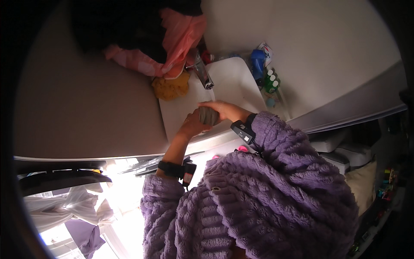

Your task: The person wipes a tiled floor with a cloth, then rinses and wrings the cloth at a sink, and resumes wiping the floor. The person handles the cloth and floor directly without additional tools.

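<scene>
Over the white sink (235, 77), my left hand (192, 124) and my right hand (221, 109) are closed around a grey, bunched-up cloth (208, 116). Its exact kind cannot be made out. The left fingers wrap it from the near left, while the right hand grips its far right side. Just beyond the hands, a chrome faucet (202, 72) points its spout toward them. Water is hard to make out in the dim light.
A yellow, sponge-like bundle (171, 87) lies on the sink's left edge. Pink fabric (183, 36) and dark fabric (125, 30) hang behind it. Along the right rim stand a blue bottle (258, 62) and small green bottles (271, 84) with white caps.
</scene>
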Action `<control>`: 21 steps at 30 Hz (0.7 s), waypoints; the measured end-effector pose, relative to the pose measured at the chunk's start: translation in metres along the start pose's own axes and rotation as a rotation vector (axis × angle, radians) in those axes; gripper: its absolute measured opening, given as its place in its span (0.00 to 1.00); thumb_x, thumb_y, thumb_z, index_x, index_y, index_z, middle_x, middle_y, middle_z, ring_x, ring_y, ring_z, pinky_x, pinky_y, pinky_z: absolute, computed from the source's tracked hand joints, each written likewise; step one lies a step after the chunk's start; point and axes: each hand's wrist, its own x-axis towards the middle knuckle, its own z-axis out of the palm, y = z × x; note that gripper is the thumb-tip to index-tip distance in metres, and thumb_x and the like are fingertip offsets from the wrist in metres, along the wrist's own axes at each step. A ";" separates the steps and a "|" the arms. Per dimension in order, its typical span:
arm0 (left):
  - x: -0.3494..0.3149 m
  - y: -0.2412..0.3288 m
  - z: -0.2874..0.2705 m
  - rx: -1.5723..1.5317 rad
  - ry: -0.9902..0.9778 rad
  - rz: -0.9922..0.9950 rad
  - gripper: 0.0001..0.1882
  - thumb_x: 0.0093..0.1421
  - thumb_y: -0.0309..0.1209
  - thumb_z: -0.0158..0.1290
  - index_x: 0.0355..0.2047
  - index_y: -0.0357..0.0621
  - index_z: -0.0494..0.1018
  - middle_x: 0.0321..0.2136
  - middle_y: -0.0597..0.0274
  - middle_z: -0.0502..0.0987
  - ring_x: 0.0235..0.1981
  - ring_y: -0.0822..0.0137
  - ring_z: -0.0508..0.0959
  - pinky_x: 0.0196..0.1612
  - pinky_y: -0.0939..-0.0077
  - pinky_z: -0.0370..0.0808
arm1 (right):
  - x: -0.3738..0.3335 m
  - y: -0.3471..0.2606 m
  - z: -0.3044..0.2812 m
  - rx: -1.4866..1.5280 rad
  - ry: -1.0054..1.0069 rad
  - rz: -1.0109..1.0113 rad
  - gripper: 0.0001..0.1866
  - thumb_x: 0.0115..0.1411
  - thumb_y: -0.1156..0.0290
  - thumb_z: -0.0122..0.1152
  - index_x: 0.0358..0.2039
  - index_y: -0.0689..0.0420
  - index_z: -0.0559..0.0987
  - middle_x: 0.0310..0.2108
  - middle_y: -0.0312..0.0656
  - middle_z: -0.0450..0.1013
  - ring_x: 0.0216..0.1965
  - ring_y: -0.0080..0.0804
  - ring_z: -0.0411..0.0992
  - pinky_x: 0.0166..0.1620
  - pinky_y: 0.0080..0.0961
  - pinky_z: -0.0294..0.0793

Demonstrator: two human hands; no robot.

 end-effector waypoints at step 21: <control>0.050 0.058 -0.068 -0.937 0.397 -0.089 0.35 0.50 0.59 0.55 0.49 0.47 0.64 0.42 0.61 0.67 0.40 0.64 0.69 0.38 0.64 0.68 | -0.064 -0.021 -0.020 -0.564 0.774 -0.936 0.21 0.38 0.61 0.69 0.30 0.61 0.77 0.26 0.45 0.75 0.29 0.35 0.74 0.36 0.28 0.72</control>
